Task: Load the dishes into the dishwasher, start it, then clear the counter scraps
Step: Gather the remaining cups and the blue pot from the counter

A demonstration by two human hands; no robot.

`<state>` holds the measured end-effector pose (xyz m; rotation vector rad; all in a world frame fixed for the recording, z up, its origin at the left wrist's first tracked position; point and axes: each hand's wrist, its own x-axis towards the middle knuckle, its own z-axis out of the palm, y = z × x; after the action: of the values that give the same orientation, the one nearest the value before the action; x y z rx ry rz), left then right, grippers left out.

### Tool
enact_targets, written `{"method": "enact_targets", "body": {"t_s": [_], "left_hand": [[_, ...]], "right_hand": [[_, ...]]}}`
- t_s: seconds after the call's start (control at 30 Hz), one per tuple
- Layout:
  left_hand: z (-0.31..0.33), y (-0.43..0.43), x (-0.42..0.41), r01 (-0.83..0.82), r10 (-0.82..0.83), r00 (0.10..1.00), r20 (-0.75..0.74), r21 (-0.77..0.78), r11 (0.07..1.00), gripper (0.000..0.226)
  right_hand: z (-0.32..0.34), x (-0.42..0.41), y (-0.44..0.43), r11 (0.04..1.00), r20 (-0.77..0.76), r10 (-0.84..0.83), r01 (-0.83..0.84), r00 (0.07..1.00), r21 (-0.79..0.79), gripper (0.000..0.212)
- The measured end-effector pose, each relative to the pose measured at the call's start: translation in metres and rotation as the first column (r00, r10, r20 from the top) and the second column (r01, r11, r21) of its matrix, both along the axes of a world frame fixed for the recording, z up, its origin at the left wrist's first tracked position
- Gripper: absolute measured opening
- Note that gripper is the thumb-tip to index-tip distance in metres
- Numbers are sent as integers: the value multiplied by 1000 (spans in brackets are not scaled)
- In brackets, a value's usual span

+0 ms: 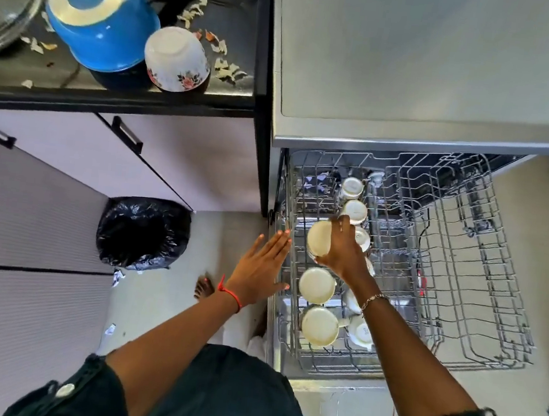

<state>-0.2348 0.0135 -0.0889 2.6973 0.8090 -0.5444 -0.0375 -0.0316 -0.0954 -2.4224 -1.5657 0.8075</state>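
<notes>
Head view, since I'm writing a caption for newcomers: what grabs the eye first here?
The right hand grips a white cup over the pulled-out dishwasher rack, low centre, among other upturned cups, with the left hand spread open at the rack's left edge. Top left, an upturned blue pot and a flowered bowl sit on the dark counter amid scattered scraps.

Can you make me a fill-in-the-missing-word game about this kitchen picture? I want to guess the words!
1. The upside-down pot on the counter is ____.
2. The bin bag on the floor is ____.
3. The right hand grips a cream cup turned upside ____.
4. The left hand, fingers straight, holds ____.

Missing words: blue, black, down, nothing.
</notes>
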Motion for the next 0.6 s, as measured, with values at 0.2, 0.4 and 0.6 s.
{"method": "enact_targets", "body": {"t_s": [0.2,0.4,0.6], "left_hand": [[-9,3,7,-12,12,1000,-6,8,1000,88],[-17,3,9,-17,17,1000,-22,-11,1000,90],[-21,2,10,-19,18,999,-36,-28,999,88]], "right_hand": [[-23,4,9,990,-9,85,-86,996,-114,98],[-37,2,13,978,-22,131,-133,991,-164,102],[-46,2,11,971,-25,160,-161,987,-175,103]]}}
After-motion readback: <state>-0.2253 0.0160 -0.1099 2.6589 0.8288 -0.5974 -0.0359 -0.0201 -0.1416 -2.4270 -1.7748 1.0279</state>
